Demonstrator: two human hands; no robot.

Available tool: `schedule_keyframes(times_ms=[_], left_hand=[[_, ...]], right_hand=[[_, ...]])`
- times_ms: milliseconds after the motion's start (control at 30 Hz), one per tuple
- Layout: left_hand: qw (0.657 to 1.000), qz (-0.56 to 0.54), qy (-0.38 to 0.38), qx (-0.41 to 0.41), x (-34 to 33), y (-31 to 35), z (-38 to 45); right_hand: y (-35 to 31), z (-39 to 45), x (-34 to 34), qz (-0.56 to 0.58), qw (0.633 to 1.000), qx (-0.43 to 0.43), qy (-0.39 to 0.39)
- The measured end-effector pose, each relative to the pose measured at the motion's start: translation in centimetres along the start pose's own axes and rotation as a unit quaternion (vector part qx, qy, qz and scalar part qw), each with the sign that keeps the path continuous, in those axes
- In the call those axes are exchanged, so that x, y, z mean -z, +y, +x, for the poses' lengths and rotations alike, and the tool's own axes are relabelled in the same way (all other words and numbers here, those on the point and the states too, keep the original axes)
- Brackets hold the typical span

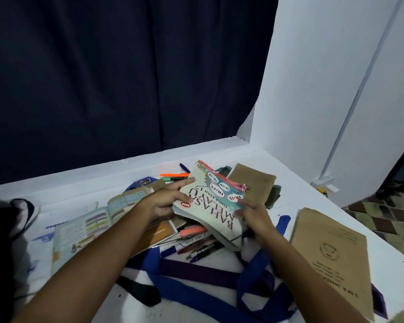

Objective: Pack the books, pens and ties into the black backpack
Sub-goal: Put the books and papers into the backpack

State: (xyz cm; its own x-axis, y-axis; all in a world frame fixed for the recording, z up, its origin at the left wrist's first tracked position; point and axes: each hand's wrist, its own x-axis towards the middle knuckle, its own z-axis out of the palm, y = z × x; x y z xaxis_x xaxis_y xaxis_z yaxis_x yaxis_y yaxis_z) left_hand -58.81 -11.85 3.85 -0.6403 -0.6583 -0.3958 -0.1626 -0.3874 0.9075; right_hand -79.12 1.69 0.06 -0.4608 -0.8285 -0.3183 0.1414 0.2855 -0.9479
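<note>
Above cluttered white surface, left hand and right hand grasp Bahasa Melayu textbook by opposite edges, lifted over pens. Blue ties and purple tie sprawl nearer camera. Brown exercise book lies right; open book left.

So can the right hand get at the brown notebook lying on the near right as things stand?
Probably not at once: the right hand and left hand both hold the textbook. The brown notebook lies uncovered beside it, so once the hand is freed the way looks open.
</note>
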Motion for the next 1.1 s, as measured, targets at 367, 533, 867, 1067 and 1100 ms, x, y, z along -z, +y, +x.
schedule_keyframes(times_ms=[367,533,867,1067,1100], left_hand=[[0.972,-0.151,0.060,-0.170,0.1,0.7,-7.5],[0.941,-0.162,0.181,-0.236,5.4,-0.7,-15.9],[0.874,-0.190,0.389,-0.221,14.7,-8.7,-39.4],[0.851,-0.242,0.435,-0.164,17.4,-12.0,-46.9],[0.848,-0.249,0.440,-0.157,18.1,-12.3,-47.4]], right_hand=[[-3.8,-1.3,-2.0,0.285,0.910,-0.059,-0.294],[-6.7,-3.8,-10.6,0.162,0.920,-0.005,-0.357],[-5.4,-15.3,-32.0,0.036,0.827,-0.002,-0.561],[-1.6,-20.1,-40.5,0.018,0.798,-0.089,-0.596],[-1.1,-20.3,-41.5,0.015,0.798,-0.101,-0.594]])
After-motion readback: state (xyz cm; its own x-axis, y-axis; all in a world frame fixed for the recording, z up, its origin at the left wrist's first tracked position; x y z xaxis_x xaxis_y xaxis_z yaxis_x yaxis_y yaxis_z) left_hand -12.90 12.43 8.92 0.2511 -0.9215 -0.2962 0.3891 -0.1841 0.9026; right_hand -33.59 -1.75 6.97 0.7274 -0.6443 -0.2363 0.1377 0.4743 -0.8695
